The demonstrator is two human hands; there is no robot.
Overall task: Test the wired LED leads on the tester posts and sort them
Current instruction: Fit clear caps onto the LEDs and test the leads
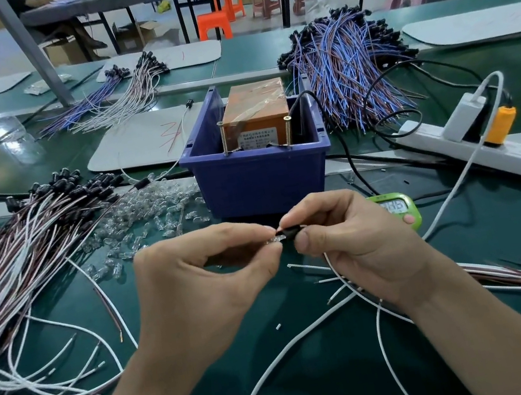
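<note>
Seating step: the clear LED [273,241] is best kept in line with the black holder [289,233] and pushed straight home, without twisting.
Left hand [196,278]: pinched narrow on the LED, just in front of the blue bin [259,176].
Right hand [346,238]: pinched on the holder; its white wire [347,283] hangs below.
Tester posts [223,137]: two, inside the bin.
Leads held: one.
Heaps beside the bin: too many to be counted.

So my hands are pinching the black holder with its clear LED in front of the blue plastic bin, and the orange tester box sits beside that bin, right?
No. In the head view the orange tester box sits inside the blue plastic bin, not beside it. The left hand and right hand do pinch the black holder with its clear LED in front.
</note>
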